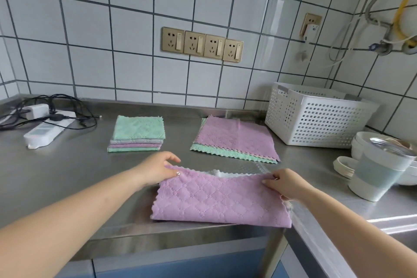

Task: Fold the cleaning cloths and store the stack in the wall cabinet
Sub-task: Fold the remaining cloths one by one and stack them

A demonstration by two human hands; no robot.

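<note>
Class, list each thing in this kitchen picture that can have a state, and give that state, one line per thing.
Purple cloth: folded in half, far corners held.
Left hand: pinches the cloth's left corner.
Right hand: pinches the right corner.
Folded stack: neat, green cloth on top.
Unfolded pile: flat, purple on top.
White basket: upright, contents not visible.
Power strip: cables plugged in.

A steel bench [67, 165] meets a wall of pale square tiles [90, 29] with dark grout. Four brass-coloured sockets [202, 44] sit in a row on the wall. Soft daylight reflects off the tiles.
</note>
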